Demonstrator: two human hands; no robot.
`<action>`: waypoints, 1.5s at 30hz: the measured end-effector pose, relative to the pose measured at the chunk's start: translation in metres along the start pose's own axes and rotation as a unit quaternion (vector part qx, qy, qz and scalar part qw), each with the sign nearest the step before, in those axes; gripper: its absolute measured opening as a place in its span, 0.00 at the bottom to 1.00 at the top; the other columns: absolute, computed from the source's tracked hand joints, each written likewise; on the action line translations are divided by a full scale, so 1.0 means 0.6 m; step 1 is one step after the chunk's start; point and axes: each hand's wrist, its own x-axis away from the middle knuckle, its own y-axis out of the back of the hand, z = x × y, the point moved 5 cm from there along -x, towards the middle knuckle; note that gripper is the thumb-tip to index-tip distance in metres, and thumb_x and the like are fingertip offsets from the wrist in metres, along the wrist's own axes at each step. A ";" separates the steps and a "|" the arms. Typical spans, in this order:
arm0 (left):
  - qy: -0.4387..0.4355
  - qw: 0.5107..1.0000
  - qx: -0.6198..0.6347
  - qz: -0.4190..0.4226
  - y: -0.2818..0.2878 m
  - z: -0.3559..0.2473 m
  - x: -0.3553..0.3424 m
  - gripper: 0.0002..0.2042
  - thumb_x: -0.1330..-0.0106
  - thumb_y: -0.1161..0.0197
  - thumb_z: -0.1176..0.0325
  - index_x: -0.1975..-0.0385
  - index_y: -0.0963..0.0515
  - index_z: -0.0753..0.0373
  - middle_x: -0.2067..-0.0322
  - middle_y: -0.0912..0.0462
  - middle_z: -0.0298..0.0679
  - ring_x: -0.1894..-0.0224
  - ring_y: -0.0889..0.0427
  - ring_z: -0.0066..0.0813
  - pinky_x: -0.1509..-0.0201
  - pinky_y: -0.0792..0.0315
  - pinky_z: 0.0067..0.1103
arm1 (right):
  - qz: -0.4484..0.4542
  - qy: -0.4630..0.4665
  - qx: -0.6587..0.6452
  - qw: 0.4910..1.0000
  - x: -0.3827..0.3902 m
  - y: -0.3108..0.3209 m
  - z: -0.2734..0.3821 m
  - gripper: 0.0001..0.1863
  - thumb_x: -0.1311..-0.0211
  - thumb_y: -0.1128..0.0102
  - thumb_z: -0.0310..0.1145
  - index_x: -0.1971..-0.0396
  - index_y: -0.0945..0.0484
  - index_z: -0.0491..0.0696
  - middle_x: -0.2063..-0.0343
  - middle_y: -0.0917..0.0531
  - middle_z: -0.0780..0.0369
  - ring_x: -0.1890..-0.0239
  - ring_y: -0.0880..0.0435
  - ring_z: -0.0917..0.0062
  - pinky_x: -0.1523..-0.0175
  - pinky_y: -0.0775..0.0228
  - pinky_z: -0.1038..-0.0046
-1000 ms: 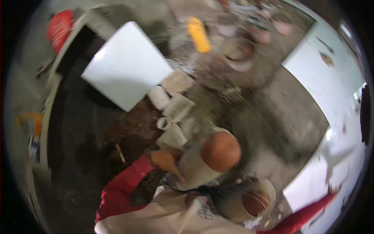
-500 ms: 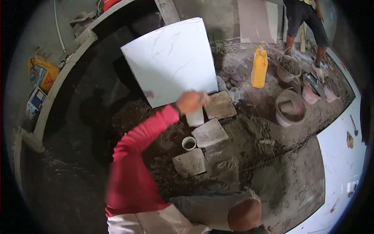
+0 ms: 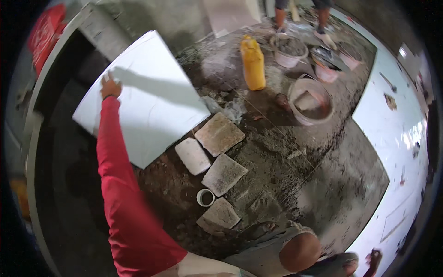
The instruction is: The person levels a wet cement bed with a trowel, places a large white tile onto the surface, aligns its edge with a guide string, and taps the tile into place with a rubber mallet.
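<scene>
Here, the left hand (image 3: 110,87) touches the white tile (image 3: 150,117) edge; whether pinching, I cannot tell.

A grey wall (image 3: 170,16) stands beyond rough, brownish ground (image 3: 272,159); glossy white flooring (image 3: 387,134) at right carries bright glare (image 3: 415,135).

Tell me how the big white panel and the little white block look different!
The white panel is much bigger than the white block. A shadow stretches across the panel, but not the block. The left hand is at the panel's edge; no hand is near the block. Both are white and four-sided.
</scene>
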 end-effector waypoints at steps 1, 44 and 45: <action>-0.016 1.000 -0.006 -0.002 -0.017 -0.025 -0.027 0.40 0.39 0.38 0.48 0.29 0.47 0.51 0.33 0.39 0.44 0.30 0.45 0.48 0.38 0.36 0.50 | -0.017 -0.015 0.010 1.000 0.007 0.031 -0.034 0.21 0.33 0.49 0.43 0.48 0.26 0.43 0.51 0.21 0.52 0.54 0.21 0.69 0.53 0.28 0.70; -0.123 0.983 0.081 -0.114 0.092 0.091 -0.012 0.08 0.34 0.47 0.66 0.62 0.30 0.64 0.62 0.22 0.51 0.63 0.19 0.55 0.61 0.24 0.43 | -0.003 -0.079 -0.111 0.991 0.081 0.036 -0.099 0.15 0.33 0.47 0.36 0.55 0.28 0.39 0.70 0.24 0.60 0.72 0.26 0.73 0.67 0.32 0.71; -0.130 0.983 0.083 -0.095 0.078 0.091 -0.013 0.07 0.33 0.48 0.67 0.62 0.30 0.64 0.60 0.23 0.52 0.62 0.20 0.55 0.59 0.24 0.43 | -0.007 -0.056 -0.095 0.994 0.104 0.030 -0.051 0.16 0.33 0.47 0.36 0.54 0.28 0.39 0.69 0.24 0.60 0.71 0.26 0.73 0.65 0.32 0.70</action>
